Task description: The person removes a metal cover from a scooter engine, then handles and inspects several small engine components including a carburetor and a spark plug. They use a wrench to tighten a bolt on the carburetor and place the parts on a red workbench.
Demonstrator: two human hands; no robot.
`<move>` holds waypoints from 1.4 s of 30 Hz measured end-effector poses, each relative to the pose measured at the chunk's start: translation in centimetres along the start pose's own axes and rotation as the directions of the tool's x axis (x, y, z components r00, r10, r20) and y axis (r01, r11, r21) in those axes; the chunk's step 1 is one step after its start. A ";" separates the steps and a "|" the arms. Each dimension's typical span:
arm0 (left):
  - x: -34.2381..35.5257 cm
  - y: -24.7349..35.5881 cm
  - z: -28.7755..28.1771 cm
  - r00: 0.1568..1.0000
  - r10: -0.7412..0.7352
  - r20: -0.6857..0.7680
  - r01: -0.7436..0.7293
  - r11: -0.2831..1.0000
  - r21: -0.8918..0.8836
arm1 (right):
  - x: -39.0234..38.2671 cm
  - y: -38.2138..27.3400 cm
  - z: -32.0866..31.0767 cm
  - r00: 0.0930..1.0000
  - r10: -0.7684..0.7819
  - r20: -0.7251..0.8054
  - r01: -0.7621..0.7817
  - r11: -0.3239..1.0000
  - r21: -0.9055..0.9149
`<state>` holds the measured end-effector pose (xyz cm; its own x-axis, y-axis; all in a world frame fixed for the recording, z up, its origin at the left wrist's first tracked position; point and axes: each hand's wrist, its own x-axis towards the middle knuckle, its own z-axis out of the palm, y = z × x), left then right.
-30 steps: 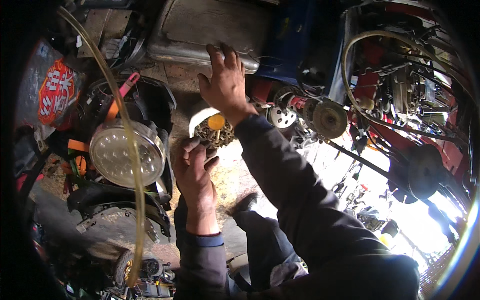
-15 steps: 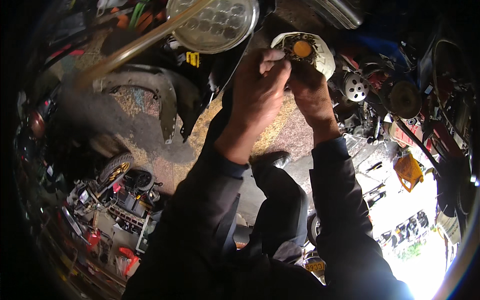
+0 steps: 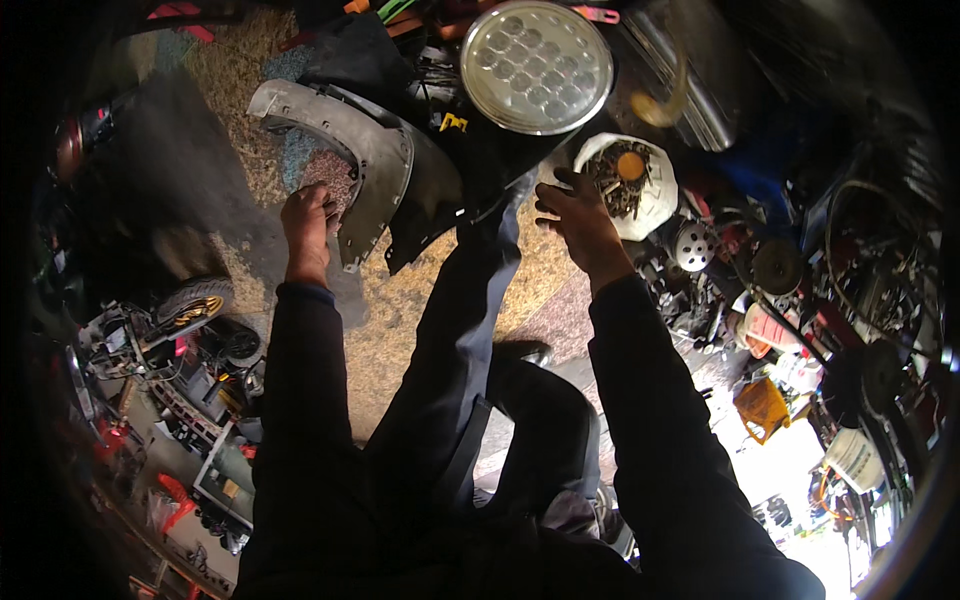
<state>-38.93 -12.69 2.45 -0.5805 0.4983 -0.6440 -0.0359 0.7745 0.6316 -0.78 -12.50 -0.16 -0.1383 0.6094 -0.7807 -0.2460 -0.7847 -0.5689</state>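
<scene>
My left hand [image 3: 308, 228] is beside the lower left end of a curved grey plastic panel [image 3: 385, 160], its fingers curled together. Whatever they may hold is too small or hidden to make out. A darker panel [image 3: 425, 205] lies against the grey one on its right. My right hand [image 3: 582, 222] has its fingers apart and holds nothing visible. It is at the left edge of a white tub [image 3: 655, 195] full of small screws and bolts [image 3: 607, 180]. A round orange-brown disc [image 3: 630, 166] lies on top of these.
A round clear-lidded container [image 3: 537, 68] stands at the far middle. Motorcycle parts and wheels [image 3: 195, 305] crowd the left. More metal parts, a white perforated disc [image 3: 694, 246] and an orange plastic piece [image 3: 762, 408] are at right. My legs [image 3: 440, 340] stretch over the speckled floor.
My hands were close together in front of the white tub. The left has moved well left to the grey panel; the right has drawn to the tub's near left. The view has shifted too.
</scene>
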 end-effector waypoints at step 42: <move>22.0 -6.8 3.3 0.887 -0.038 0.460 0.383 0.616 -0.688 | 13.8 2.1 -5.4 0.970 -0.234 0.060 0.240 0.901 -0.362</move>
<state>-48.74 -5.69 -17.39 -0.1392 0.5920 -0.7938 -0.8046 0.3997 0.4392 2.02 -6.37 -13.52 -0.1343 0.7819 -0.6088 0.0920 -0.6019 -0.7933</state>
